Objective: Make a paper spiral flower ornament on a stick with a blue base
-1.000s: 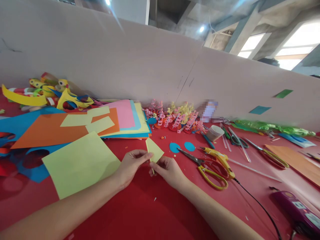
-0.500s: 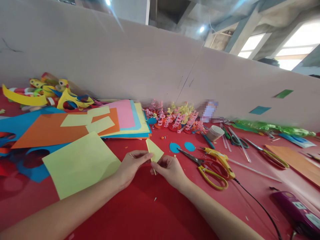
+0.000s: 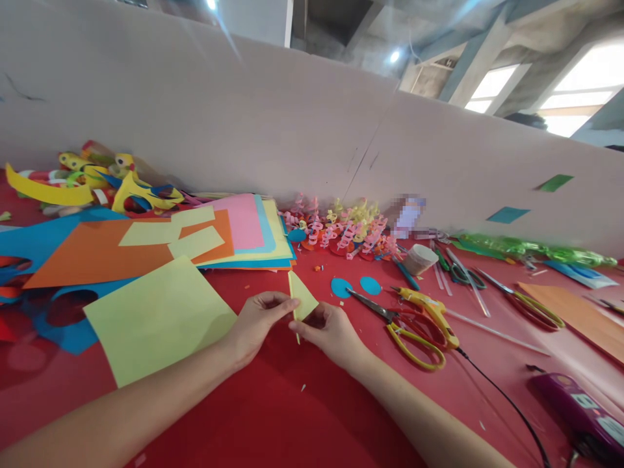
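A small piece of pale yellow paper [image 3: 303, 298] with a narrow fold along its left edge is held up between my two hands. My left hand [image 3: 263, 324] pinches that folded edge with thumb and forefinger. On the other side, my right hand [image 3: 331, 330] grips the lower part of the piece, its thumb lying near the fold and its other fingers partly hidden behind the paper. Beside my left forearm lies a large pale yellow sheet [image 3: 160, 318]. To the right of my right hand are two blue paper discs [image 3: 340, 288] and red-and-yellow-handled scissors [image 3: 394, 320].
A yellow glue gun [image 3: 431, 311] with a black cord rests beside the scissors. Stacked coloured paper [image 3: 244, 224] and small yellow rectangles [image 3: 197, 243] lie at the left. Curly pink paper pieces [image 3: 346, 235] stand by the grey partition [image 3: 219, 117]. A purple device [image 3: 580, 409] sits front right.
The yellow piece has turned slightly, bringing its folded edge more upright. My right thumb has slid a little left along the fold. Both hands keep hold of the paper.
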Demonstrator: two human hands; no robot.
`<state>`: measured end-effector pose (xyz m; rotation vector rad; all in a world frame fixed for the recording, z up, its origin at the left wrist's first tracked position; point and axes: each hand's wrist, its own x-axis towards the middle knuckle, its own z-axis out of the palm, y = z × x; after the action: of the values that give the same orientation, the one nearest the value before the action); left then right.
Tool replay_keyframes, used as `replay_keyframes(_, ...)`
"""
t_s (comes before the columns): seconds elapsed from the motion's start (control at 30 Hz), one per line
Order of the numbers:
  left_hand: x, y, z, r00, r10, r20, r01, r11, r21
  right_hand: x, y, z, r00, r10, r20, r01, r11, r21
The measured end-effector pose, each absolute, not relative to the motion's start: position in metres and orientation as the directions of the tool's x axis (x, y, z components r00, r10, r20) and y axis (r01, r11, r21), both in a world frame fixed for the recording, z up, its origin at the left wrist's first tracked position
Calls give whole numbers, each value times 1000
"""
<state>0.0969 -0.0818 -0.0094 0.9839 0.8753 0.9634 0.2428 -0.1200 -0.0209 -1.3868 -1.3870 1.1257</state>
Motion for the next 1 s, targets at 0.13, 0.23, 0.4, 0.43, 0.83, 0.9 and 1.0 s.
replay_keyframes(0.13,97,-82,-9,345,926,-151,-251,246,936,242,-121,-23,35,999,10,276,0,-961)
replay_keyframes(0.23,97,-82,-10,344,926,-152,-263,250,932,241,-123,-20,-9,1000,14,262,16,-965)
replay_keyframes(0.4,96,-82,-11,387,913,-130,-274,248,929,243,-122,-15,-118,993,-1,143,16,-990)
replay_keyframes(0.43,96,-82,-11,396,910,-127,-281,251,926,244,-122,-15,-133,991,-3,121,14,-993)
replay_keyframes(0.83,97,-83,-5,343,924,-166,-249,260,933,242,-120,-19,-90,995,-51,154,-36,-987)
replay_keyframes(0.9,97,-83,-4,328,929,-171,-245,258,935,242,-120,-23,-43,999,-15,224,-5,-975)
replay_keyframes(1.0,98,-83,-6,326,931,-166,-259,257,931,243,-120,-25,-29,999,14,274,22,-961)
